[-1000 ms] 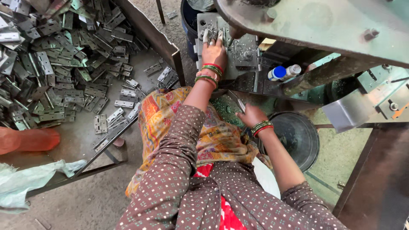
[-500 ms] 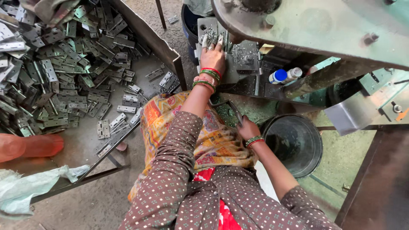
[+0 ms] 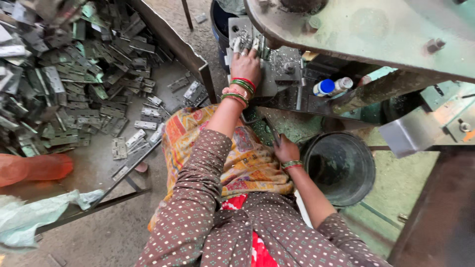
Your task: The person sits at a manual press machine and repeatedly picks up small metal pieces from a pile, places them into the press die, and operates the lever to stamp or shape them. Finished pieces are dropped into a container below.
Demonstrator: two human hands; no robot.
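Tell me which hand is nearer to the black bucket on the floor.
The right hand. It is just left of the black bucket, close to its rim. The left hand is farther up, resting on the metal plate of the machine.

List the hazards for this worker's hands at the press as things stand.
1. The left hand rests on the metal bed right under the green press arm; fingers there could be crushed if it came down.
2. The right hand grips a thin dark tool low beside the black bucket, probably outside the worker's gaze.
3. Loose bangles might snag.
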